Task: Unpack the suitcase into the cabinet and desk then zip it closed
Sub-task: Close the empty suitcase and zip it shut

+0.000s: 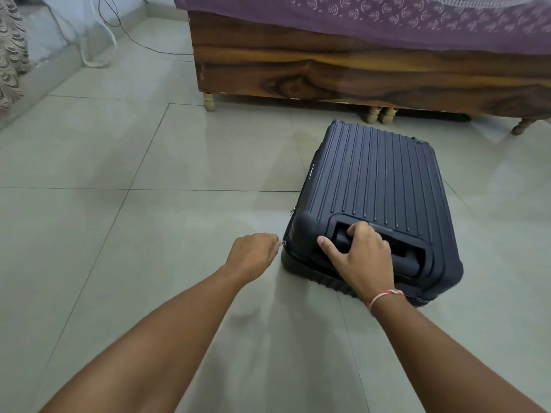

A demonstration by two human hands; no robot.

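Pale glossy floor tiles (125,222) fill most of what I see, with a patterned curtain (10,52) at the far left and thin cables (125,31) trailing along the wall. My left hand (252,253) reaches toward the near left corner of the suitcase, its fingers (272,241) curled in a pinch on what looks like the small metal zip pull (282,242). Just to the right lies the dark blue ribbed suitcase (378,186), flat on the floor with both shells together. My right hand (356,251) rests on its near end, fingers hooked over the recessed carry handle (399,254), thumb stretched out along the shell, steadying it. A red-and-white thread circles that wrist. Behind stands a wooden bed frame (343,73) under a purple printed cover (372,16). Neither cabinet nor desk is in view. With the lid down, I judge either the opening or the final zipping is in hand; I cannot tell which. I can read no brand or writing on the case.
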